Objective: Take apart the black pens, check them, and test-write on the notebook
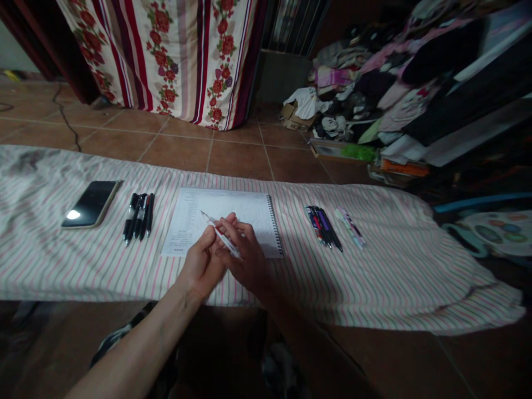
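Over the near edge of a spiral notebook, my two hands meet around a white pen with a reddish part. My left hand pinches it near its thin tip, which points up and left. The fingers of my right hand close on the rear part of the pen, partly covering it. Printed text shows on the left of the notebook's page. Left of the notebook lie several black pens side by side. To its right is a row of dark and coloured pens, with pastel-coloured pens beside them.
A phone lies face up at the left of the striped cloth covering the table. Beyond the table are a tiled floor, a floral curtain and a heap of clothes. A blue-rimmed stool stands at the right.
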Demonstrator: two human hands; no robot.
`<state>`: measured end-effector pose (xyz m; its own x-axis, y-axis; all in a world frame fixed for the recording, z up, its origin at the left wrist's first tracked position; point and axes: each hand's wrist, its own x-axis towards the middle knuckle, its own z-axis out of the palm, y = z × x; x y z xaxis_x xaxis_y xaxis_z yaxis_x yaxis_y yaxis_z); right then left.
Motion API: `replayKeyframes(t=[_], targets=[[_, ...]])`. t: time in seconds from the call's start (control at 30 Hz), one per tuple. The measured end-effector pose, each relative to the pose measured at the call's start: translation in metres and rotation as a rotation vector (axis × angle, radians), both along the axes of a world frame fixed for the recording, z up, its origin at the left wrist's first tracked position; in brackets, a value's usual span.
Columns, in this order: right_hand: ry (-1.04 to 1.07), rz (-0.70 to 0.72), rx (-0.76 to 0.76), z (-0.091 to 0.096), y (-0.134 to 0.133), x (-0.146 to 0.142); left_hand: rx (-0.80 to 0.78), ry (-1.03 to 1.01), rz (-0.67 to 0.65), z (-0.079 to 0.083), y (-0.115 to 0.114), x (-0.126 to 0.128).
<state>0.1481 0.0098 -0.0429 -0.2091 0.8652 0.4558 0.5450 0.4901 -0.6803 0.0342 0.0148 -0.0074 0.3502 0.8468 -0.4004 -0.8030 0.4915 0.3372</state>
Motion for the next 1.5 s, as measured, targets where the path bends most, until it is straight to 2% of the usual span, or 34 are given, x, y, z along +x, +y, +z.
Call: replayKeyframes(t=[0.17, 0.27, 0.37, 0.47, 0.57, 0.63, 0.7, 0.8, 0.97, 1.1, 1.27, 1.43, 1.5], targets=[[0.076, -0.107, 0.047, -0.003, 0.003, -0.011, 0.043, 0.023, 0.053, -0.003, -0.001, 0.007], [0.147, -0.178, 0.063, 0.001, 0.008, -0.011, 0.104, 0.111, 0.062, -0.005, 0.0, 0.003], [0.295, -0.261, -0.001, 0.006, 0.019, -0.007, 0.098, 0.251, 0.022, -0.007, 0.0, -0.004], [0.46, -0.309, -0.124, 0.003, 0.035, -0.001, 0.158, 0.582, -0.042, -0.011, -0.002, -0.013], [0.524, -0.297, -0.232, -0.005, 0.049, 0.0, 0.463, 1.149, -0.015, -0.016, -0.005, -0.021], [0.522, -0.248, -0.303, -0.011, 0.056, -0.005, 0.686, 1.488, -0.064, -0.019, -0.007, -0.025], [0.522, -0.194, -0.332, -0.017, 0.059, -0.014, 0.805, 1.7, -0.18, -0.021, -0.008, -0.026], [0.502, -0.133, -0.342, -0.022, 0.063, -0.027, 0.886, 1.872, -0.296, -0.023, -0.01, -0.026], [0.399, -0.144, -0.312, -0.029, 0.069, -0.038, 1.012, 2.017, -0.323, -0.027, -0.013, -0.026], [0.399, -0.149, -0.25, -0.034, 0.072, -0.039, 1.045, 2.005, -0.34, -0.029, -0.013, -0.028], [0.421, -0.124, -0.266, -0.035, 0.07, -0.041, 1.036, 2.002, -0.339, -0.029, -0.013, -0.029], [0.345, -0.208, 0.02, -0.027, 0.064, -0.039, 1.022, 2.051, -0.357, -0.028, -0.012, -0.029], [0.352, -0.225, 0.066, -0.024, 0.062, -0.038, 1.021, 2.058, -0.352, -0.028, -0.012, -0.029]])
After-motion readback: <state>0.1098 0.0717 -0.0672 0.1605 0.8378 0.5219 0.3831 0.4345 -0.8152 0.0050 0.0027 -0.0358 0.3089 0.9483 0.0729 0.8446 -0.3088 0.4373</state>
